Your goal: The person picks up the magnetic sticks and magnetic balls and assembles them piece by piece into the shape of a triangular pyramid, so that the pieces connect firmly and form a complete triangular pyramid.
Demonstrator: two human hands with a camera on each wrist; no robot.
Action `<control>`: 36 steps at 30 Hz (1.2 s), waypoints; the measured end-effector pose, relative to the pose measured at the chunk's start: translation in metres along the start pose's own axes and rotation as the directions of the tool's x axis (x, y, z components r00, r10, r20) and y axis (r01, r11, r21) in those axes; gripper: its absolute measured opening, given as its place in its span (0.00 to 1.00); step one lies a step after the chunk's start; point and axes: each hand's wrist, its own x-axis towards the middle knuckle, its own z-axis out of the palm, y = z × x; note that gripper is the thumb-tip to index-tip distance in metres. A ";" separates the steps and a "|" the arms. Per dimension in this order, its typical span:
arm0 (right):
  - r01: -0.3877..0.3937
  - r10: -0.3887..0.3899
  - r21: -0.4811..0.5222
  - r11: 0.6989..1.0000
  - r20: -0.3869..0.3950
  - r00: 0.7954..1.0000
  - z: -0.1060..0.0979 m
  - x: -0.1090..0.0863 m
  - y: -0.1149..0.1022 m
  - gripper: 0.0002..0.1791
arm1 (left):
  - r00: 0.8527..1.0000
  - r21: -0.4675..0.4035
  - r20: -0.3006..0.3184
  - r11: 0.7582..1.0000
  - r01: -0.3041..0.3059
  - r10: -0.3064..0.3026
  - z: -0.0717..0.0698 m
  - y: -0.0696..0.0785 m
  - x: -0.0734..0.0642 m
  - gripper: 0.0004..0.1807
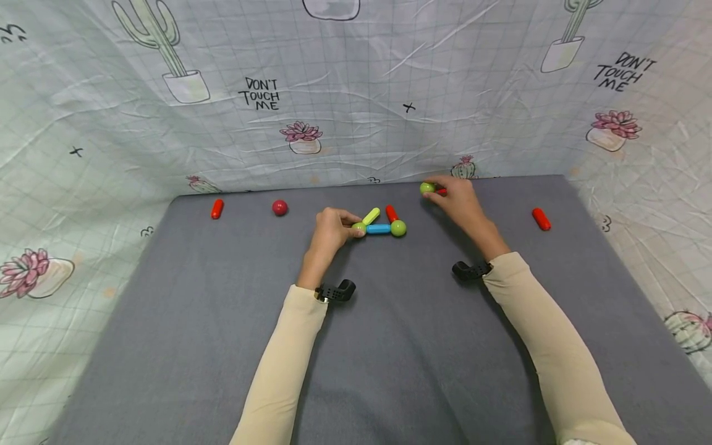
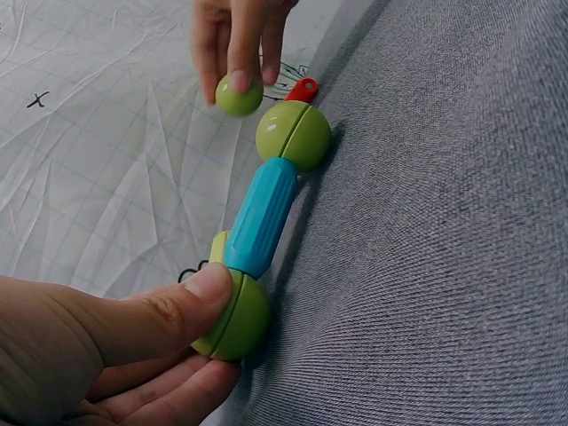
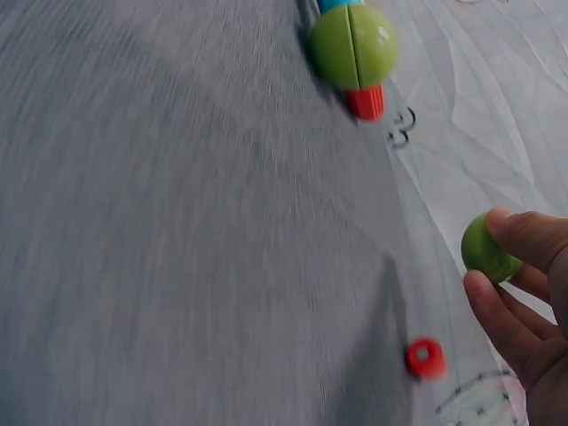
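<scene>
My left hand (image 1: 329, 233) pinches a green ball (image 2: 235, 319) between thumb and fingers. That ball is joined to a blue ridged rod (image 1: 379, 228), with another green ball (image 1: 398, 228) at the rod's other end. A yellow-green rod (image 1: 371, 216) angles back from the held ball, and a red rod (image 1: 392, 213) angles back from the other one. Near the back edge, my right hand (image 1: 460, 204) pinches a loose green ball (image 3: 489, 249) at its fingertips. Below that hand lies another red rod (image 3: 426, 358), mostly hidden by the fingers in the head view.
On the grey cloth table (image 1: 222, 321), a red rod (image 1: 217, 209) and a dark red ball (image 1: 280, 207) lie at the back left. One more red rod (image 1: 541, 219) lies at the right. A printed curtain (image 1: 356, 93) hangs right behind the back edge.
</scene>
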 end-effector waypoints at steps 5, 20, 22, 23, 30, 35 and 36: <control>0.003 -0.009 0.099 0.995 0.057 0.998 0.015 0.011 -0.008 0.19 | 1.000 0.004 -0.001 1.000 0.003 -0.003 0.000 0.000 0.000 0.14; 0.026 -0.051 0.135 0.990 0.186 0.981 0.050 0.030 -0.015 0.21 | 1.000 0.023 -0.003 1.000 0.005 -0.005 0.001 0.000 0.001 0.14; 0.022 -0.048 0.136 0.991 0.190 0.981 0.052 0.031 -0.016 0.21 | 1.000 0.028 -0.003 1.000 0.003 -0.003 0.001 0.000 0.001 0.14; 0.017 -0.044 0.136 0.991 0.196 0.980 0.053 0.031 -0.017 0.22 | 1.000 0.027 -0.002 1.000 0.003 -0.003 0.001 0.000 0.001 0.14; -0.005 -0.031 0.140 0.990 0.254 0.967 0.056 0.035 -0.018 0.21 | 1.000 0.018 0.008 1.000 0.004 -0.004 0.000 0.001 0.001 0.14; -0.006 -0.033 0.136 0.991 0.284 0.958 0.059 0.038 -0.018 0.22 | 1.000 0.021 0.006 1.000 0.010 -0.010 0.000 0.001 0.001 0.14; -0.007 -0.033 0.138 0.990 0.287 0.957 0.059 0.039 -0.018 0.22 | 1.000 0.018 0.006 1.000 0.012 -0.012 0.000 0.001 0.002 0.14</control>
